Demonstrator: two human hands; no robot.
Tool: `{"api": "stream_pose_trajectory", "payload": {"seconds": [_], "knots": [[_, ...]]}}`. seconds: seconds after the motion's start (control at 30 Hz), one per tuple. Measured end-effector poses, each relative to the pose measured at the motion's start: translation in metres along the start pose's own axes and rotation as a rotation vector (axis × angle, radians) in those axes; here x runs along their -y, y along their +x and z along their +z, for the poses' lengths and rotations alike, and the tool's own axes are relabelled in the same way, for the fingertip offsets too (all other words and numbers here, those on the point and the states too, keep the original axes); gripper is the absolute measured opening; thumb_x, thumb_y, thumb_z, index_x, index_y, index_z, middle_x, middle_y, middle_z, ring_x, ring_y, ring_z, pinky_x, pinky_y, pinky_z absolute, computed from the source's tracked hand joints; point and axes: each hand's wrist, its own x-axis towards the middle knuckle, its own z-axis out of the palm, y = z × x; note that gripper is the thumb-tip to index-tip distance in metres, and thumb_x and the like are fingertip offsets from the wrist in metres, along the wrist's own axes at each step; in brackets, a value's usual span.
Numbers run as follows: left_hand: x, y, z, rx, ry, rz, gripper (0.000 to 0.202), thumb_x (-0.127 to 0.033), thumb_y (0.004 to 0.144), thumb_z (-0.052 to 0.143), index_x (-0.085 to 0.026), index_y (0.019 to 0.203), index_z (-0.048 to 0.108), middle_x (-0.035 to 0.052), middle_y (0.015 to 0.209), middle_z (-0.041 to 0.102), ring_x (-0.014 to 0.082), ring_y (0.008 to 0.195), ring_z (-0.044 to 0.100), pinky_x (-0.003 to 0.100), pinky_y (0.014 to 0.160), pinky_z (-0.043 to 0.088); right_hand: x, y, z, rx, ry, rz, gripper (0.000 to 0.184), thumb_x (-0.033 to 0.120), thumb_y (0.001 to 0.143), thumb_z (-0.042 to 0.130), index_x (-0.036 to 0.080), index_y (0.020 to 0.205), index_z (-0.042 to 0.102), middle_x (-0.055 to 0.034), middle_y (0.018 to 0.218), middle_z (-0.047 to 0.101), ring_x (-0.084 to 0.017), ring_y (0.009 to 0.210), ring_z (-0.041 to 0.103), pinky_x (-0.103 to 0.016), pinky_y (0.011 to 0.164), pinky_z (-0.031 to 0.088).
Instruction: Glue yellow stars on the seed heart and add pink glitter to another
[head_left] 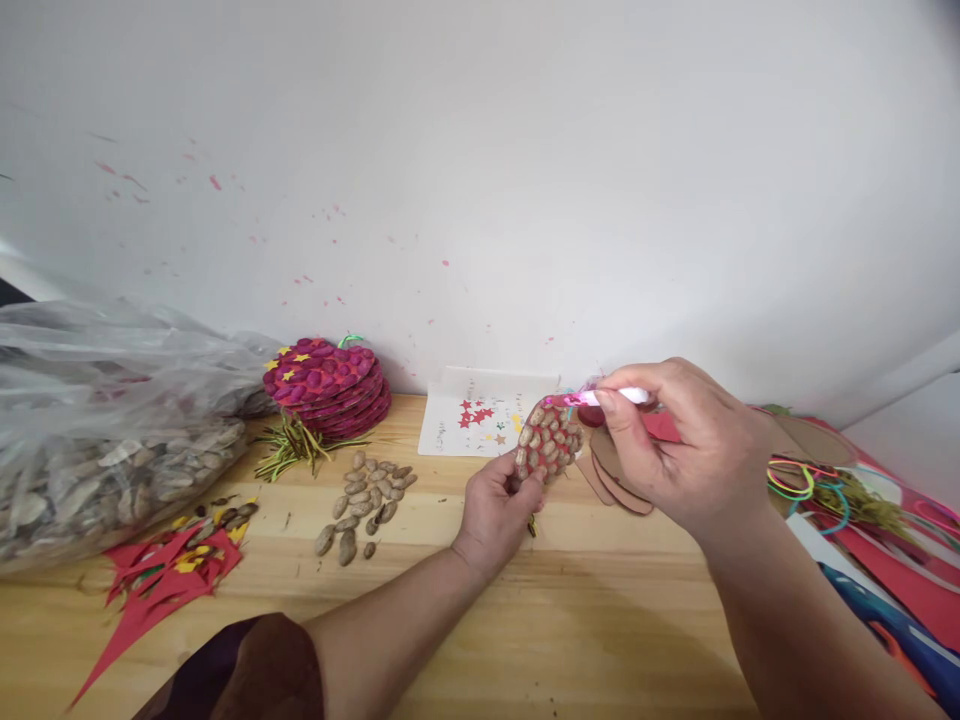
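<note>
My left hand (495, 512) is closed on the lower edge of a small round disc covered with seeds (550, 442), held upright above the wooden table (570, 620). My right hand (667, 445) pinches a white brush with a pink tip (600, 397), and that tip rests at the disc's top edge. A loose pile of pale seeds (364, 500) lies just left of my left hand.
A stack of pink-painted seed discs with yellow stars (326, 385) stands by the wall. A clear plastic bag of seeds (105, 430) fills the left. Red paper scraps (169, 575), a star sticker sheet (480, 415), brown card discs (615, 475) and coloured loops (802, 480) lie around.
</note>
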Motion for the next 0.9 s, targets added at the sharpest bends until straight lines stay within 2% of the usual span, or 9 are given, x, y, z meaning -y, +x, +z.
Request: {"api": "stream_pose_trajectory", "payload": {"seconds": [0.17,0.43,0.9], "knots": [[-0.0016,-0.0003,0.0003,-0.003,0.004,0.005,0.028,-0.042,0.078,0.077,-0.016,0.08,0.069,-0.0008,0.062,0.062,0.0115,0.054,0.055,0.022,0.054,0.046,0.0025,0.0004,0.002,0.047,0.039,-0.018,0.01,0.011,0.09,0.069,0.019,0.095,0.067,-0.0031,0.082,0.076,-0.016,0.072,0.067,-0.029,0.068,0.051],[-0.0022,-0.001,0.0011,-0.009,-0.002,0.001,0.029,-0.044,0.077,0.078,-0.017,0.076,0.067,-0.002,0.059,0.059,0.0113,0.053,0.054,0.022,0.054,0.044,-0.0037,-0.0025,0.0005,0.021,0.001,0.032,0.013,0.012,0.089,0.07,0.022,0.096,0.067,-0.002,0.085,0.075,-0.017,0.072,0.067,-0.03,0.067,0.052],[-0.0025,-0.0002,-0.0014,-0.011,0.034,0.004,0.031,-0.045,0.077,0.078,-0.016,0.078,0.07,0.0001,0.063,0.064,0.0123,0.055,0.056,0.023,0.055,0.048,-0.0017,-0.0015,0.0002,0.021,-0.005,0.083,0.011,0.017,0.091,0.068,0.026,0.096,0.066,-0.0012,0.083,0.075,-0.018,0.07,0.067,-0.033,0.065,0.053]]}}
